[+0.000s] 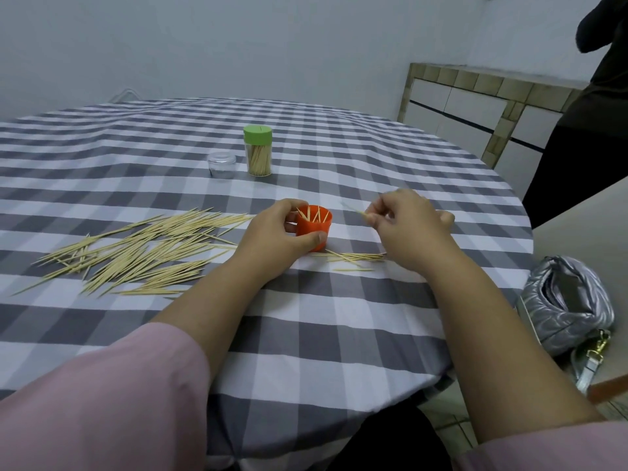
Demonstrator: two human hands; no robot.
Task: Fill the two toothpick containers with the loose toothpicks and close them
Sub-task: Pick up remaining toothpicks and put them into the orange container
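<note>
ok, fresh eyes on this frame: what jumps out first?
The big scatter of loose toothpicks on the checked tablecloth, left of centre. Next, the orange cup at centre with a few toothpicks standing in it, gripped by the left hand, while the right hand pinches one toothpick beside it. Farther back stands a green-lidded jar, closed, full of toothpicks.

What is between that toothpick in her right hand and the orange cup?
Nothing visible. The right hand pinches a toothpick just right of the orange cup, whose mouth is open; the left hand grips its side.
</note>
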